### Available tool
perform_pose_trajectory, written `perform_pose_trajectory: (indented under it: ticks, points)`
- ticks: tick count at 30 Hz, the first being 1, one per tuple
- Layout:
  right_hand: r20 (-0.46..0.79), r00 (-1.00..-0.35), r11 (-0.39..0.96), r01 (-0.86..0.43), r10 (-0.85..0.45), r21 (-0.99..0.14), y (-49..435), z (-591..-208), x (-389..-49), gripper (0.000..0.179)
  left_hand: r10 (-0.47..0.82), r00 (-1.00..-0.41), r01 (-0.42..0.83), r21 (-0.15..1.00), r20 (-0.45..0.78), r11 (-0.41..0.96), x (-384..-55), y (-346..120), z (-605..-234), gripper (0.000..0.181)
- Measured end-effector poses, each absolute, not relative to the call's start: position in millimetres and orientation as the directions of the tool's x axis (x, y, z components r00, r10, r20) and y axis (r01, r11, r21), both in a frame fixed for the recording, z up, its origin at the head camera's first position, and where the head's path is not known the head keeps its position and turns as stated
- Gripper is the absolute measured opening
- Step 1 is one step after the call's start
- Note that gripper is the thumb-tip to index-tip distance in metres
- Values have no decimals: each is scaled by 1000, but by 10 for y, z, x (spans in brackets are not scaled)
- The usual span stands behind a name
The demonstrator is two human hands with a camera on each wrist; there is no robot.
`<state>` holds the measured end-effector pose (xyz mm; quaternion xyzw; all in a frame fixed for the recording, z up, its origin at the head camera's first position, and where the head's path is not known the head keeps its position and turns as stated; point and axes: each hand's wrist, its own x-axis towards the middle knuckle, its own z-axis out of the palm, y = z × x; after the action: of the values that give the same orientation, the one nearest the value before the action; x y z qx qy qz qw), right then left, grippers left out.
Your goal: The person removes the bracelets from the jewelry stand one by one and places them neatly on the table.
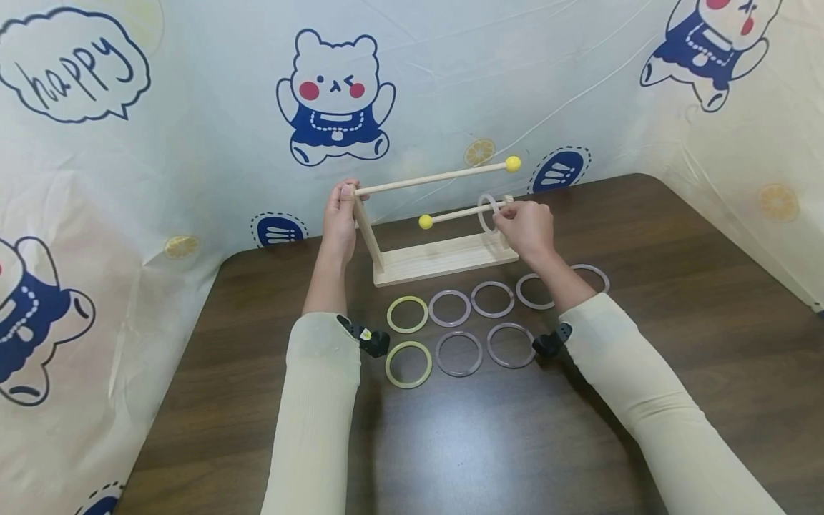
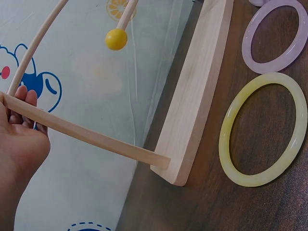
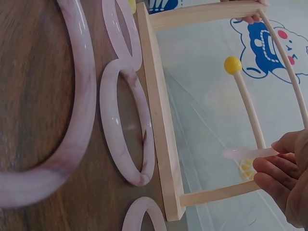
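A pale wooden bangle rack (image 1: 444, 260) stands on the table, with a long upper rod (image 1: 438, 177) and a shorter lower rod (image 1: 453, 214), each tipped by a yellow ball. My left hand (image 1: 340, 218) grips the top of the left post (image 2: 86, 127), its fingers curled behind the wood. At the right end, my right hand (image 1: 529, 227) pinches a pale lilac bangle (image 1: 480, 214) between thumb and fingers. That bangle appears to be around the lower rod, near its post. In the right wrist view it shows edge-on, and my fingers hide part of it.
Two yellow-green bangles (image 1: 389, 315) and several lilac bangles (image 1: 430, 308) lie in two rows before the rack. My right forearm covers part of one. Behind the brown table (image 1: 676, 286) hangs a printed cloth (image 1: 212, 107).
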<state>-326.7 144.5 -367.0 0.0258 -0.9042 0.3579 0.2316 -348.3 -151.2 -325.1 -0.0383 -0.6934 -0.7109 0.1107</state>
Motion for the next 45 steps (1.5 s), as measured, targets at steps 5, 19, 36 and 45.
perform_pose_trajectory:
  ticks: [5, 19, 36, 45]
  points:
    - [431, -894, 745, -206, 120, -635, 1415, -3653, -3268, 16, -107, -971, 215, 977, 213, -12, -3478, -1508, -3245, 40]
    - [412, -904, 740, -203, 109, -642, 1346, -3638, -3238, 17, -116, -970, 220, 975, 215, -32, -3483, -1511, -3253, 30]
    - [439, -896, 746, -249, 64, -618, 1251, -3628, -3224, 17, -108, -974, 202, 979, 199, -17, -3487, -1514, -3250, 34]
    - [434, -899, 747, -246, 63, -618, 1218, -3636, -3253, 16, -98, -977, 190, 982, 189, 2, -3468, -1515, -3238, 33]
